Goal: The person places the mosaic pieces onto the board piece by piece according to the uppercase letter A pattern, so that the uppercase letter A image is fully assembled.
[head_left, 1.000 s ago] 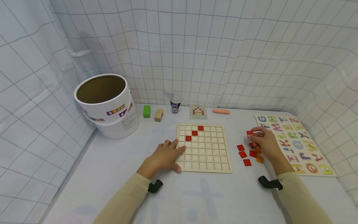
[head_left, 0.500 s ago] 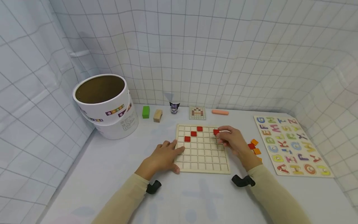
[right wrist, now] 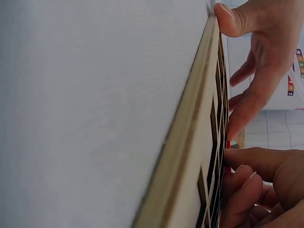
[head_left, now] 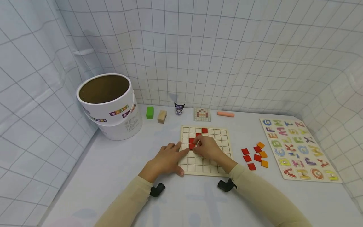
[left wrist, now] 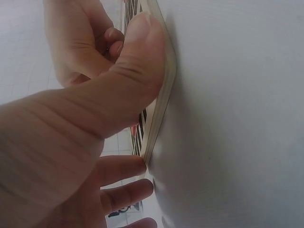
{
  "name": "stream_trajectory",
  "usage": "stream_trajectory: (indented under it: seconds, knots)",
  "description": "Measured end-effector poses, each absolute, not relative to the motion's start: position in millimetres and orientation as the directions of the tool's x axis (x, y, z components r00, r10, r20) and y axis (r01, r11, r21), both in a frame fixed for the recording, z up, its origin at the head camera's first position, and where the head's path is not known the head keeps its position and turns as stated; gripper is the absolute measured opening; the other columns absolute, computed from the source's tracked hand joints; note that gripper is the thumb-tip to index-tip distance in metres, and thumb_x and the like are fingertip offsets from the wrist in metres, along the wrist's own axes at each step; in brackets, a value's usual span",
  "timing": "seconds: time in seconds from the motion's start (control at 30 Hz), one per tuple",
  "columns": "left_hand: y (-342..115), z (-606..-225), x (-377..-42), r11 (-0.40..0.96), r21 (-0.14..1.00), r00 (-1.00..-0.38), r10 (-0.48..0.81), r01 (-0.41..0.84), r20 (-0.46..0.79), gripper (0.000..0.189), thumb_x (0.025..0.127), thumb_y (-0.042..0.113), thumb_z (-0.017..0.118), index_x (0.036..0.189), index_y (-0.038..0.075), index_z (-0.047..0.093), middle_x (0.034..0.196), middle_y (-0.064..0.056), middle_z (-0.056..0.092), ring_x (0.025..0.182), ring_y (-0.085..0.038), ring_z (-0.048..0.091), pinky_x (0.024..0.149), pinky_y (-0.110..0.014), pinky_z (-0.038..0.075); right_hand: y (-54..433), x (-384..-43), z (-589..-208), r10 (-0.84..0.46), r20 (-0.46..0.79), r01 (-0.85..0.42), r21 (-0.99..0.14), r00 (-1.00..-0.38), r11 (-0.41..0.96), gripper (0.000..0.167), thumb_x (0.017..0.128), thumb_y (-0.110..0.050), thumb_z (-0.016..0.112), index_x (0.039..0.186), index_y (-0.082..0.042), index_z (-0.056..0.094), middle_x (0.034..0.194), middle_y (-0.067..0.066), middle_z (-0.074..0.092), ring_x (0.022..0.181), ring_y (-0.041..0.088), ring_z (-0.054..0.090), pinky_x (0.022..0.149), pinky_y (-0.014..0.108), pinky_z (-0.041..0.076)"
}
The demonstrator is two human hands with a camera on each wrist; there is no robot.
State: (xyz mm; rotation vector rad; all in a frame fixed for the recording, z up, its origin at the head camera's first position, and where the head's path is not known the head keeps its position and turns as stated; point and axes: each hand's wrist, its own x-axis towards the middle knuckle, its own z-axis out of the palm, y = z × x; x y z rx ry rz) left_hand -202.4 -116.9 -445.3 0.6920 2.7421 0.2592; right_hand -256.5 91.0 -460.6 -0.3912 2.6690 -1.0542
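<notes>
A pale wooden grid board (head_left: pixel 196 169) lies flat, with a short diagonal of red square tiles (head_left: pixel 204 130) in its upper left cells. My left hand (head_left: pixel 167 159) rests spread along the board's left edge, its thumb by the near corner and its forefinger reaching over the grid. Thumb and fingers of my right hand (head_left: pixel 208 148) pinch a red tile (head_left: pixel 191 146) down at a cell just below the diagonal's lowest tile (head_left: pixel 192 140). In the right wrist view, those fingertips (right wrist: pixel 235 153) sit right at the grid with a sliver of red beside them.
Loose red tiles (head_left: pixel 251 166) and orange tiles (head_left: pixel 263 154) lie right of the board, before an alphabet puzzle board (head_left: pixel 287 163). Along the back stand a white bucket (head_left: pixel 120 123), green block (head_left: pixel 150 113), wooden block (head_left: pixel 162 116), figurine (head_left: pixel 179 109), pattern card (head_left: pixel 202 114) and salmon-coloured stick (head_left: pixel 225 114).
My right hand has carried a red tile leftward from the loose tiles, across the board, to a cell below the diagonal. The left hand has stayed at the board's edge.
</notes>
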Motion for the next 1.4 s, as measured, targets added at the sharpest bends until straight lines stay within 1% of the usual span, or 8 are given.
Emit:
stream_trajectory:
  seconds: [0.33,0.6,0.73,0.9,1.1,1.23,1.3,1.4]
  knots:
    - [-117,-444,-203,0.869,0.241,-0.837,0.486,0.432,-0.251,0.097,0.074,0.053,0.084,0.157,0.024,0.043,0.166,-0.016,0.029,0.144,-0.035,0.035,0.112,-0.059,0.033,89,-256,-465,-0.337,-0.054,-0.222,-0.655,-0.94,0.723,0.014,0.087,-0.014,0.078,0.099,-0.011,0.071,0.075,-0.002,0.063,0.066,0.014,0.055,0.06,0.029,0.045]
    - [-114,-446,-203,0.867,0.245,-0.835,0.49,0.435,-0.252,0.098,0.074,0.053,0.084,0.157,0.023,0.043,0.166,-0.016,0.028,0.144,-0.036,0.035,0.113,-0.059,0.032,90,-253,-464,-0.302,-0.066,-0.192,-0.639,-0.951,0.744,0.015,0.086,-0.015,0.08,0.099,-0.011,0.072,0.077,-0.002,0.063,0.069,0.015,0.055,0.062,0.03,0.045]
    - [-113,-446,-204,0.866,0.246,-0.832,0.491,0.435,-0.258,0.098,0.074,0.053,0.084,0.157,0.023,0.042,0.166,-0.016,0.028,0.145,-0.037,0.035,0.113,-0.06,0.032,100,-249,-458,-0.325,-0.079,-0.185,-0.686,-0.942,0.704,0.018,0.089,-0.018,0.076,0.106,-0.011,0.073,0.084,-0.001,0.065,0.072,0.015,0.058,0.065,0.029,0.048]
    - [-117,-447,-205,0.872,0.244,-0.842,0.479,0.424,-0.248,0.099,0.075,0.053,0.085,0.158,0.02,0.041,0.166,-0.016,0.028,0.145,-0.037,0.035,0.113,-0.06,0.032,136,-245,-447,-0.381,-0.077,-0.192,-0.762,-0.921,0.619,0.027,0.095,-0.02,0.07,0.12,-0.009,0.071,0.094,0.004,0.065,0.072,0.019,0.062,0.064,0.032,0.053]
    - [-121,-446,-204,0.877,0.224,-0.848,0.472,0.424,-0.24,0.099,0.074,0.052,0.085,0.157,0.019,0.042,0.165,-0.017,0.029,0.144,-0.037,0.036,0.113,-0.06,0.033,152,-247,-448,-0.513,-0.102,-0.34,-0.638,-0.852,0.691,0.044,0.099,-0.03,0.068,0.139,-0.013,0.064,0.081,-0.001,0.06,0.071,0.014,0.052,0.061,0.029,0.043]
    - [-120,-446,-205,0.878,0.218,-0.847,0.472,0.426,-0.246,0.099,0.073,0.053,0.085,0.157,0.02,0.043,0.165,-0.016,0.029,0.144,-0.037,0.036,0.113,-0.06,0.032,134,-248,-449,-0.573,-0.159,-0.426,-0.519,-0.804,0.741,0.055,0.099,-0.041,0.066,0.148,-0.018,0.056,0.078,-0.001,0.06,0.075,0.015,0.054,0.068,0.032,0.046]
    - [-118,-446,-205,0.877,0.22,-0.844,0.474,0.428,-0.25,0.099,0.073,0.054,0.085,0.157,0.021,0.043,0.166,-0.016,0.029,0.144,-0.037,0.036,0.113,-0.06,0.032,126,-248,-449,-0.572,-0.189,-0.437,-0.471,-0.798,0.766,0.055,0.099,-0.045,0.064,0.148,-0.021,0.056,0.089,0.001,0.069,0.083,0.015,0.059,0.075,0.035,0.05]
    - [-117,-447,-205,0.872,0.223,-0.84,0.482,0.435,-0.247,0.099,0.074,0.054,0.084,0.157,0.021,0.043,0.166,-0.017,0.029,0.143,-0.038,0.036,0.113,-0.061,0.032,125,-249,-448,-0.553,-0.205,-0.397,-0.503,-0.808,0.768,0.051,0.1,-0.045,0.062,0.146,-0.022,0.058,0.094,0.004,0.071,0.084,0.018,0.061,0.078,0.039,0.052]
